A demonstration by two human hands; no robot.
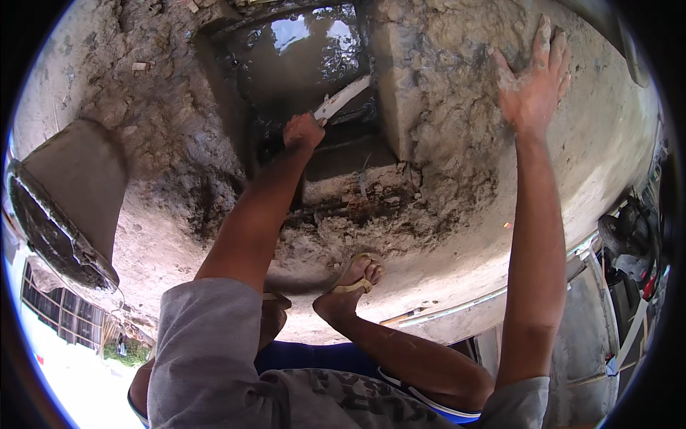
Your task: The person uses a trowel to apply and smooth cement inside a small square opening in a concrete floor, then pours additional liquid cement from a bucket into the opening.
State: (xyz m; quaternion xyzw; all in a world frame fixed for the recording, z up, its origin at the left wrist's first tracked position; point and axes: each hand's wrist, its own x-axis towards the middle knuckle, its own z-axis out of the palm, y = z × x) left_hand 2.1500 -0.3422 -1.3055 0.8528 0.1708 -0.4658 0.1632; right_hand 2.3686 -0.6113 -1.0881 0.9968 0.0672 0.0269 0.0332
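My left hand (305, 131) is closed around the near end of a pale, flat strip (344, 100), perhaps wood, smeared with grey mud. The strip slants up to the right across a square pit (391, 93) cut in the ground, its far end by the right wall. Murky grey water (286, 79) in the pit reflects bright light. Out to the right, my right hand (534, 93) lies with fingers spread on the rough ground, its fingers coated in wet cement or mud. Nothing shows in that hand, though its palm is hidden.
A cement-coated bucket (86, 171) lies tipped at the left. Lumpy wet mortar (446, 100) surrounds the pit, with a broken, crumbly near edge (357, 189). My sandalled foot (354, 282) rests just nearer. Dark equipment (629, 232) and grey panels (589, 329) stand at the right.
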